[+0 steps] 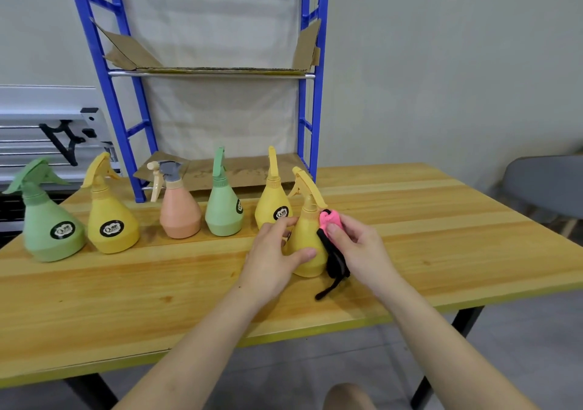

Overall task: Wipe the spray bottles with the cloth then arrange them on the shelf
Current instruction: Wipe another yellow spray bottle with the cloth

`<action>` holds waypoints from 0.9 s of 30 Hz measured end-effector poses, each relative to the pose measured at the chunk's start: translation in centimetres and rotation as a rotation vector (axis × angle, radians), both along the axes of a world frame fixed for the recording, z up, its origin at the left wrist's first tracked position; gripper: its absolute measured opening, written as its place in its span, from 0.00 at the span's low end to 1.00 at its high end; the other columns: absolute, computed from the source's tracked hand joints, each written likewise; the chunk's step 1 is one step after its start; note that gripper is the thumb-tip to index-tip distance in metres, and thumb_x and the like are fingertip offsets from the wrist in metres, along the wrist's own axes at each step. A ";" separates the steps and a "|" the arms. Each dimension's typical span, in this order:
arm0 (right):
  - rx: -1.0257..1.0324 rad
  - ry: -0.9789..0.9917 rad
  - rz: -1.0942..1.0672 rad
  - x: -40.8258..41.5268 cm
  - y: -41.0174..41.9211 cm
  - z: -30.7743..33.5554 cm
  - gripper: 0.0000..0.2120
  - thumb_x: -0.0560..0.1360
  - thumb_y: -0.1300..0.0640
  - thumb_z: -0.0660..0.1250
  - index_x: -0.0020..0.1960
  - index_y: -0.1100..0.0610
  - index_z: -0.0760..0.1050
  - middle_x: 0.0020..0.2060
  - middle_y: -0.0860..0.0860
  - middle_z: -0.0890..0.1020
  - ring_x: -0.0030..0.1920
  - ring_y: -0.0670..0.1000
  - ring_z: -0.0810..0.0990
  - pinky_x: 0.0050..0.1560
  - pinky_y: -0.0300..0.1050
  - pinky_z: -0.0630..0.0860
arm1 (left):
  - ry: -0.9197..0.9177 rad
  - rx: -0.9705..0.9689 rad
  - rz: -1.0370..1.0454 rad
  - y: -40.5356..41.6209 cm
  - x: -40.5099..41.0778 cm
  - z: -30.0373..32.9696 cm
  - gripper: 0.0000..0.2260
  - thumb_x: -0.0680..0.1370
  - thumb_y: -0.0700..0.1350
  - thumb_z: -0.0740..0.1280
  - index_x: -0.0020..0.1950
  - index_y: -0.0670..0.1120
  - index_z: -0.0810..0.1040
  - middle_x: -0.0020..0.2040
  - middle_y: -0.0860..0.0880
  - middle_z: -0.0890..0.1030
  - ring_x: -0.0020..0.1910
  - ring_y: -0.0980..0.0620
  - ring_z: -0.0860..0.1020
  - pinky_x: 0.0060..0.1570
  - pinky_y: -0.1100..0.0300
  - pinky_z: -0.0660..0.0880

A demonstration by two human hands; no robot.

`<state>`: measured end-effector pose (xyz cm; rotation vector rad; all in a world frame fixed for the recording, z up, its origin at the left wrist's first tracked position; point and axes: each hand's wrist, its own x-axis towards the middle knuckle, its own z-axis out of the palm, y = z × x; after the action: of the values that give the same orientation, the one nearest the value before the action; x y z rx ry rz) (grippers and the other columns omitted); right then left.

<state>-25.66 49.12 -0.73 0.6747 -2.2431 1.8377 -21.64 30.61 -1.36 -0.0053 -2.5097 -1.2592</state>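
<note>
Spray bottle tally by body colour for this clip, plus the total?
Green spray bottles: 2
Yellow spray bottles: 3
Peach spray bottle: 1
Total: 6, all standing on the table; none on the shelf.

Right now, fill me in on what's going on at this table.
A person is wiping a yellow spray bottle on the wooden table. The left hand grips the bottle while the right hand presses a pink and black cloth against it. Five other bottles stand in a row; the blue shelf behind holds none.
</note>
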 end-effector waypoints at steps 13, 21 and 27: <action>0.499 -0.025 -0.017 0.2 -0.7 -0.2 0.11 0.87 0.53 0.62 0.51 0.51 0.81 0.36 0.40 0.83 0.39 0.44 0.78 0.41 0.44 0.71 | -0.096 -0.104 -0.053 -2.5 0.8 2.3 0.32 0.80 0.51 0.72 0.81 0.59 0.62 0.72 0.52 0.75 0.67 0.51 0.77 0.67 0.46 0.76; 0.280 -0.043 0.074 0.2 -2.4 1.2 0.11 0.87 0.54 0.62 0.55 0.45 0.83 0.36 0.38 0.82 0.39 0.41 0.78 0.45 0.46 0.73 | -0.018 -0.119 0.077 -2.5 -0.3 4.9 0.20 0.77 0.65 0.69 0.61 0.53 0.79 0.51 0.52 0.81 0.51 0.51 0.79 0.53 0.51 0.78; 0.164 0.045 0.038 1.4 -4.6 0.7 0.14 0.87 0.55 0.62 0.67 0.44 0.81 0.51 0.42 0.87 0.53 0.43 0.83 0.55 0.42 0.79 | 0.083 -0.042 0.014 -3.4 0.1 4.1 0.10 0.80 0.55 0.70 0.60 0.58 0.76 0.44 0.56 0.78 0.42 0.54 0.79 0.44 0.54 0.78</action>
<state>-24.25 44.54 -0.04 0.7828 -2.3859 1.6504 -21.58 27.21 2.75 -0.0490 -2.4605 -1.1756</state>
